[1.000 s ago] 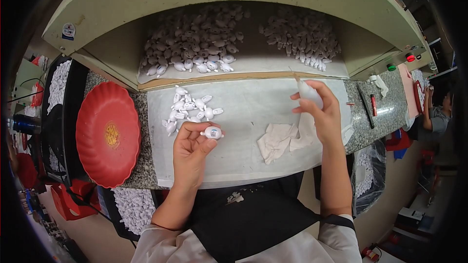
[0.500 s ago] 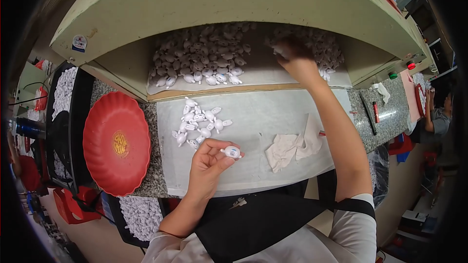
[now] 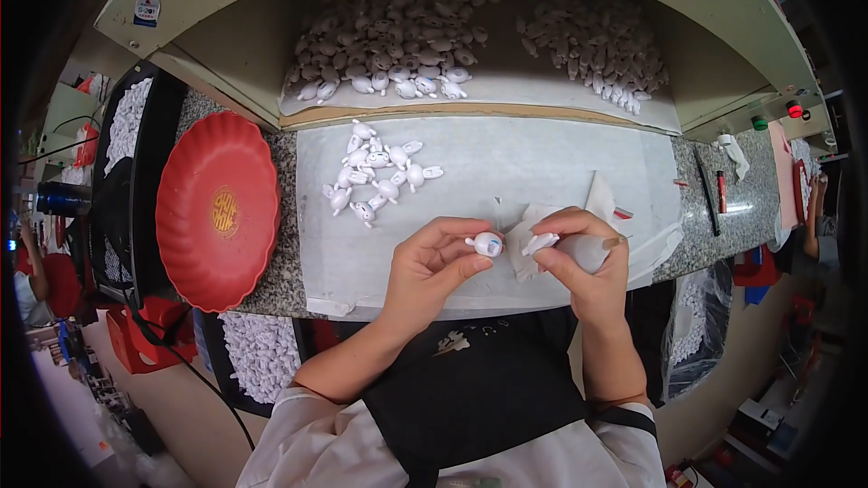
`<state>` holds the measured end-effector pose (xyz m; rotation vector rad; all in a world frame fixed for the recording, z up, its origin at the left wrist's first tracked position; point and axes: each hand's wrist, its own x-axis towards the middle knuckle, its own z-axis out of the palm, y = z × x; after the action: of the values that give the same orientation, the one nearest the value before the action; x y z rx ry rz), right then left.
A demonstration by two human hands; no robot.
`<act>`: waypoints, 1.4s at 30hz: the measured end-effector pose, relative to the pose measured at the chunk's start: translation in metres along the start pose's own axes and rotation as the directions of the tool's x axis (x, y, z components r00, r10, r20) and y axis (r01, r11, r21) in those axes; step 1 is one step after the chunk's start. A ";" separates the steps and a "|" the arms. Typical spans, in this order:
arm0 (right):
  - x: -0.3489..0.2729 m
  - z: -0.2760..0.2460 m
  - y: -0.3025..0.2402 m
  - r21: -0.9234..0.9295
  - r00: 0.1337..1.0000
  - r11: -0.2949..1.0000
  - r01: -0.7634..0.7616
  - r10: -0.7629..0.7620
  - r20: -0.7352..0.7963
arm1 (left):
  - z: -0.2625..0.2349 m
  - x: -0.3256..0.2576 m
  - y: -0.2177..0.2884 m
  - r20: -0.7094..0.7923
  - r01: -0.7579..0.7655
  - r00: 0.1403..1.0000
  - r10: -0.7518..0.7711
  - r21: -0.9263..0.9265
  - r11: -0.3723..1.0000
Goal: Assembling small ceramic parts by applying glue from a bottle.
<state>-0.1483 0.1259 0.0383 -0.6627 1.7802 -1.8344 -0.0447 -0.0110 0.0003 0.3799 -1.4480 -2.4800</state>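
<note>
Red dish (image 3: 194, 226) sits at nine o'clock, toys (image 3: 377, 159) at eleven, the left hand (image 3: 425, 264) pinches a toy body (image 3: 489, 239) near centre, and at its three o'clock the right hand (image 3: 595, 286), pinching a small part (image 3: 541, 241), might drop its bottle (image 3: 588, 255) by overloading one grip.

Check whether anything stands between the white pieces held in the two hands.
Nothing visible does: an open gap separates the rounded piece in the left hand from the slimmer piece in the right hand, with the cloth lying below.
</note>
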 end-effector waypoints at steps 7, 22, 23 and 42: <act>-0.011 0.008 0.000 -0.198 0.994 0.974 0.112 -0.111 0.017 | 0.003 -0.005 -0.003 0.020 -0.106 0.994 0.104 0.151 0.983; -0.009 0.008 0.004 -0.185 0.992 0.979 0.089 -0.070 0.110 | -0.001 -0.005 0.003 0.117 -0.265 0.964 0.238 0.442 0.857; -0.009 0.008 0.004 -0.165 0.992 0.984 0.070 -0.050 0.118 | 0.000 -0.005 0.005 0.118 -0.265 0.964 0.238 0.441 0.857; -0.004 -0.003 0.010 0.002 0.993 0.998 -0.066 0.065 0.099 | 0.002 0.005 0.002 0.128 0.072 0.989 -0.075 0.022 0.997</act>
<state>-0.1469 0.1303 0.0286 -0.6735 1.7126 -1.7317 -0.0504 -0.0121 0.0021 0.2860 -1.5316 -2.5952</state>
